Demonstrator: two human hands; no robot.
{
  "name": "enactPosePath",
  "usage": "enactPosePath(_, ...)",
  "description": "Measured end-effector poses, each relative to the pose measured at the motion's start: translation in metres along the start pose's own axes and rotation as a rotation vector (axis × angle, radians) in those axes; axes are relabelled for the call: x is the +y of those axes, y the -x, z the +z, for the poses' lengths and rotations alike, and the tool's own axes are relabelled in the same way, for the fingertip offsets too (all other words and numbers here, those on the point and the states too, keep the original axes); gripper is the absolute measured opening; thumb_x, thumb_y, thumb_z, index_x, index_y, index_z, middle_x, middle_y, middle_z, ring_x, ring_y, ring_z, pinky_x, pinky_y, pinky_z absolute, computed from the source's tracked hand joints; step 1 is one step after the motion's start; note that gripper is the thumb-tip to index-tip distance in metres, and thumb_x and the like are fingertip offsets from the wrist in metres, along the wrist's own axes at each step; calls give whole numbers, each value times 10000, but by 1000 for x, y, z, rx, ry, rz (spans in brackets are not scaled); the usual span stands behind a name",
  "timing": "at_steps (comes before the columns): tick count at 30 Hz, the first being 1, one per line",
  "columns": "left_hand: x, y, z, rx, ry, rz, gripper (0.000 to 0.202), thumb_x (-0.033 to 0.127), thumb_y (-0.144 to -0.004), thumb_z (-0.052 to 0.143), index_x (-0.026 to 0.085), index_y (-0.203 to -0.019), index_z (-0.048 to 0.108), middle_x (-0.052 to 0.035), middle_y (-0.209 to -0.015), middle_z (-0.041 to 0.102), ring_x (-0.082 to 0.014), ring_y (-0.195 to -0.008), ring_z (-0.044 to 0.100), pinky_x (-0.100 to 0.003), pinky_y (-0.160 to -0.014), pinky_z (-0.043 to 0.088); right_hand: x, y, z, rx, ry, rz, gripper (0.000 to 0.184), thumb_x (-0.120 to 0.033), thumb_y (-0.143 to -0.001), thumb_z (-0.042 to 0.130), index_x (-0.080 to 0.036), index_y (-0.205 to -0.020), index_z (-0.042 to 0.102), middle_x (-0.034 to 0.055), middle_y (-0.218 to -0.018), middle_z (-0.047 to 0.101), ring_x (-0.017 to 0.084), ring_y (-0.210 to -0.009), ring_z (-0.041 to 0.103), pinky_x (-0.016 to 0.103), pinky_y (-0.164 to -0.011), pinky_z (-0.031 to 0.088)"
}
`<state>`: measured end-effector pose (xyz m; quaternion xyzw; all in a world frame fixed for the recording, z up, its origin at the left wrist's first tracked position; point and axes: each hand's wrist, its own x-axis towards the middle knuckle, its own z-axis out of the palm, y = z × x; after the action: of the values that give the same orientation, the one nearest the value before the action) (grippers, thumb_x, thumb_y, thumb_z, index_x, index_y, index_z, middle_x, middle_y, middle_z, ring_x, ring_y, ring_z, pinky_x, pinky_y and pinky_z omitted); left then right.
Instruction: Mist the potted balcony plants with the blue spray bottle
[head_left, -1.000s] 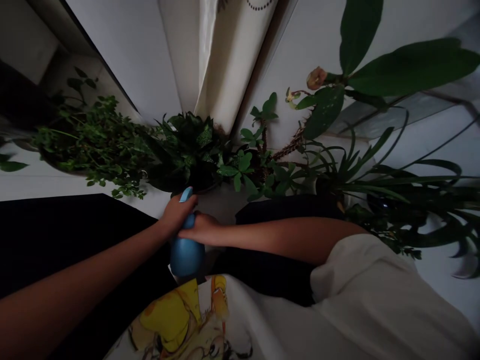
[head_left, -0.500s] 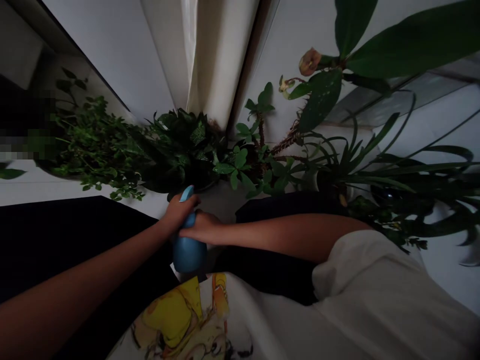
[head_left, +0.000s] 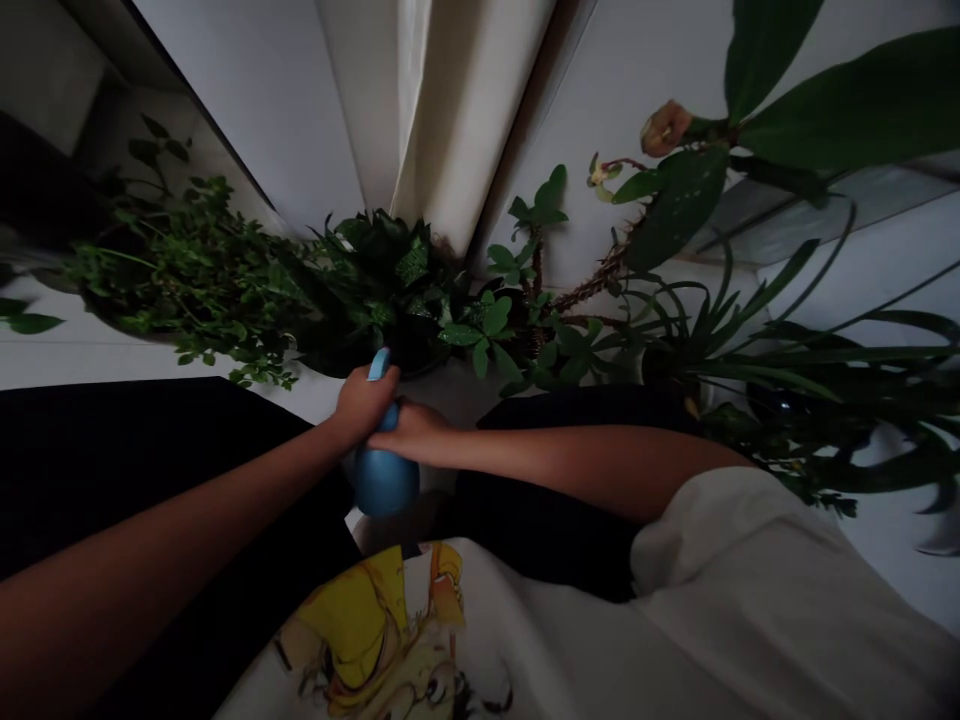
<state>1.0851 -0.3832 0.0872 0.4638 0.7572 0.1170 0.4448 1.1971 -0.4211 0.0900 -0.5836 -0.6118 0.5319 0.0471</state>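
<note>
A blue spray bottle (head_left: pixel 386 484) is held upright or nearly so in front of my body, its light blue head poking up between my fingers. My left hand (head_left: pixel 363 405) is closed around the bottle's head. Just below it, my right hand (head_left: pixel 415 433) wraps the neck from the right. Right beyond the bottle's top stands a dark potted plant with speckled leaves (head_left: pixel 397 265). The nozzle and most of my fingertips are hidden from this angle.
A bushy small-leaved plant (head_left: pixel 202 260) grows at left. To the right are a thorny-stemmed plant (head_left: pixel 592 285) and a long-leaved plant (head_left: pixel 712 325). A pale curtain (head_left: pixel 457 110) hangs behind. My dark-clothed legs (head_left: pixel 150 450) flank the bottle.
The bottle and both hands have shifted slightly forward, toward the speckled plant. The view has turned a little, so the plants sit further right. Both hands keep their hold.
</note>
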Motion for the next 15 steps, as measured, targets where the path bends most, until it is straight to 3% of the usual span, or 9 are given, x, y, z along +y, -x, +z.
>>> enactPosePath(5, 6, -3, 0, -124, 175, 138, 242, 449, -704, 560, 212, -721, 605, -14, -674, 607, -231, -734, 610, -319, -701, 471, -4, 2, -2, -20, -22, 11, 415, -433, -744, 748, -170, -1057, 677, 67, -933, 704, 242, -849, 665, 308, -673, 489)
enactPosePath(8, 7, 0, -6, -260, 357, 197, 473, 541, -611, 708, 195, -930, 656, -29, -846, 670, -260, -872, 639, -351, -792, 509, -3, 5, -7, 3, -93, -48, 324, -395, -771, 731, -187, -1014, 679, 39, -908, 706, 228, -861, 668, 309, -707, 502)
enactPosePath(11, 1, 10, -16, -415, 481, 189, 673, 585, -582, 775, 201, -1120, 649, -89, -1127, 685, -311, -1118, 618, -402, -959, 495, 2, 10, -15, 37, -195, -125, 352, -355, -782, 709, -183, -1083, 652, 48, -996, 707, 227, -921, 669, 321, -767, 521)
enactPosePath(15, -20, 30, -25, -606, 555, 205, 884, 695, -578, 767, 255, -1318, 569, -113, -1324, 621, -376, -1309, 509, -471, -1058, 450, 7, 25, -17, 60, -385, -161, 516, -362, -713, 758, -214, -1171, 573, 46, -1112, 678, 236, -1042, 652, 336, -858, 527)
